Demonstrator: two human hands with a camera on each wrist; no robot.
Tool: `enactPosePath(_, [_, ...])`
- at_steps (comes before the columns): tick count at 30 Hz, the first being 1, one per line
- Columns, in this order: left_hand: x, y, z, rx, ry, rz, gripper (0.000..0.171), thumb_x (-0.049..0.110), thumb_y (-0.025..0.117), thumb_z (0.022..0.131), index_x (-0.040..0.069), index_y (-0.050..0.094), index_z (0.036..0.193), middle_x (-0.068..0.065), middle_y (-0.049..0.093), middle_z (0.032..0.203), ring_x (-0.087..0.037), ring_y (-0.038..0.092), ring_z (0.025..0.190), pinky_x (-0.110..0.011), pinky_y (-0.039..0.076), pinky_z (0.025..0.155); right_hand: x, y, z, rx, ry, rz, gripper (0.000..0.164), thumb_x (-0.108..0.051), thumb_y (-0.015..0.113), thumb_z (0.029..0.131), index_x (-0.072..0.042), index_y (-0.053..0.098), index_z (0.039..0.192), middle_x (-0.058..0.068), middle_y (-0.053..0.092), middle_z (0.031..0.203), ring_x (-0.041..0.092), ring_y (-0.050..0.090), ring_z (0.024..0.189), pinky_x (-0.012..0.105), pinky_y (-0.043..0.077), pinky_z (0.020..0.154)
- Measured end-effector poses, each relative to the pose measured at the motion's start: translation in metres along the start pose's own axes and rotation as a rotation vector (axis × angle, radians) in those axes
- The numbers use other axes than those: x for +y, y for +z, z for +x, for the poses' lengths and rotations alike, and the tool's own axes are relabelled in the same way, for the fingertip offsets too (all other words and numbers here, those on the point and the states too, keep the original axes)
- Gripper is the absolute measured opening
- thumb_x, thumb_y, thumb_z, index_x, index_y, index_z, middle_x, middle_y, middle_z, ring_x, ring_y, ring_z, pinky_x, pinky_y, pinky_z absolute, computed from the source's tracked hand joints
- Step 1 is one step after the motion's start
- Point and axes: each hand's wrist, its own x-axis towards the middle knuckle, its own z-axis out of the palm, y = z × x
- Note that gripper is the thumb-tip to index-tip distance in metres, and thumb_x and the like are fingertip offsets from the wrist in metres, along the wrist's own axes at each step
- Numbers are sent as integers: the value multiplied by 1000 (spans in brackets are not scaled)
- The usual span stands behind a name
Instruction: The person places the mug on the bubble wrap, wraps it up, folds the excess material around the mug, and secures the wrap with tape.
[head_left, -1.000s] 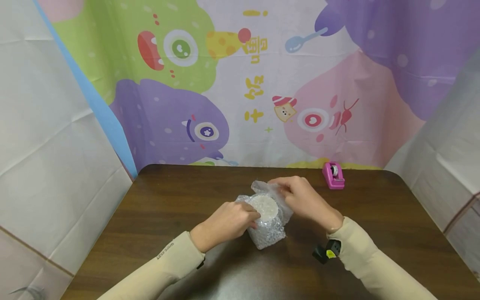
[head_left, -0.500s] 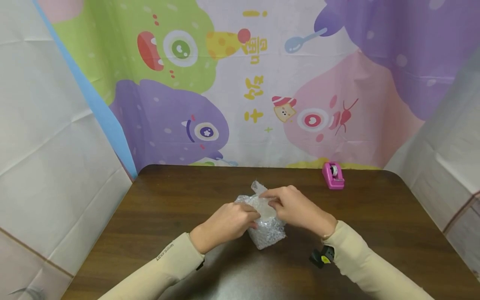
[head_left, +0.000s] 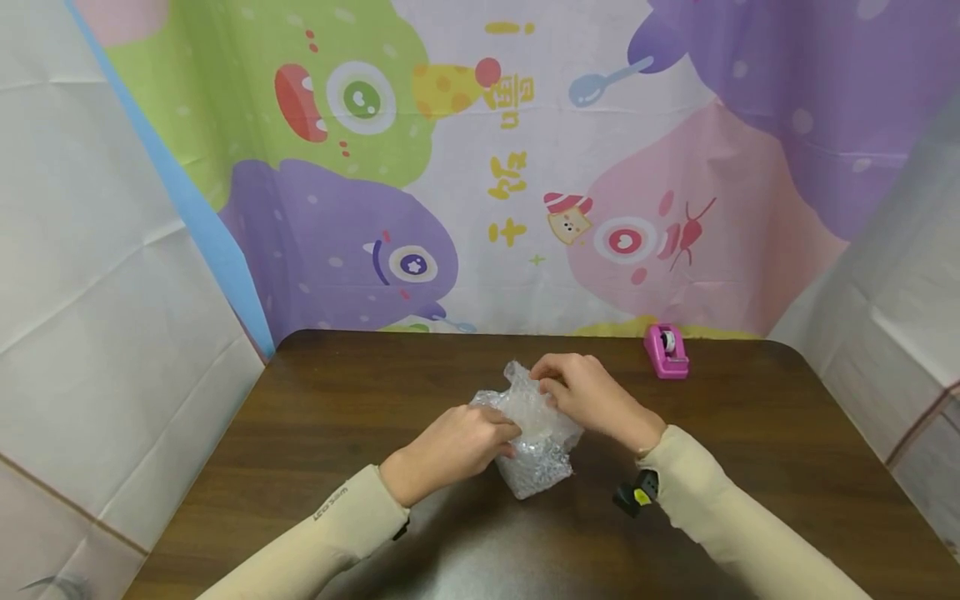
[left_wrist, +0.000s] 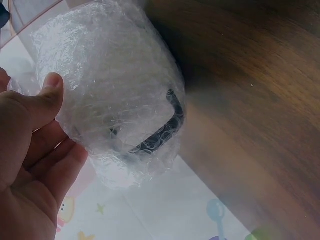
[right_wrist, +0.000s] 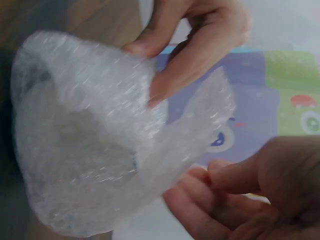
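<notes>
The left hand (head_left: 467,440) pinches the bubble wrap (head_left: 534,468) — best drawn snug; right hand (head_left: 596,398) — pinching or not, I can't tell.

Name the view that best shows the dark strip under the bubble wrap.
Left wrist: the dark strip shows plainly through the bubble wrap. The head and right wrist views show the wrap, but no discernible strip.

Glossy, bumpy plastic bubble wrap (head_left: 534,472); smooth wood-grained tabletop (head_left: 337,396).
</notes>
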Motion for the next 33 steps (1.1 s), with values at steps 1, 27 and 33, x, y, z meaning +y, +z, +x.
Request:
enactPosePath(1, [0,0,0,-2,-2,-1,16,28,79,90,16,68,86,7,66,77,-8,65,70,-27,56,62,1,1,2,11,37,17,14,-2,67,97,0,72,110,9,74,91,14,66,67,27,55,58])
enactPosePath(27, [-2,1,2,32,40,-31,18,27,77,89,17,65,80,8,64,74,-6,62,67,-26,55,61,20,-1,40,-408,315,-94,32,-30,87,83,-11,69,65,-6,31,54,8,29,50,23,26,46])
enactPosePath(33, [-2,1,2,41,45,-38,20,27,77,89,17,64,78,8,65,75,-5,63,67,-25,56,62,12,3,43,-385,348,-175,36,-31,92,77,-6,66,71,-4,36,61,11,33,56,26,32,50])
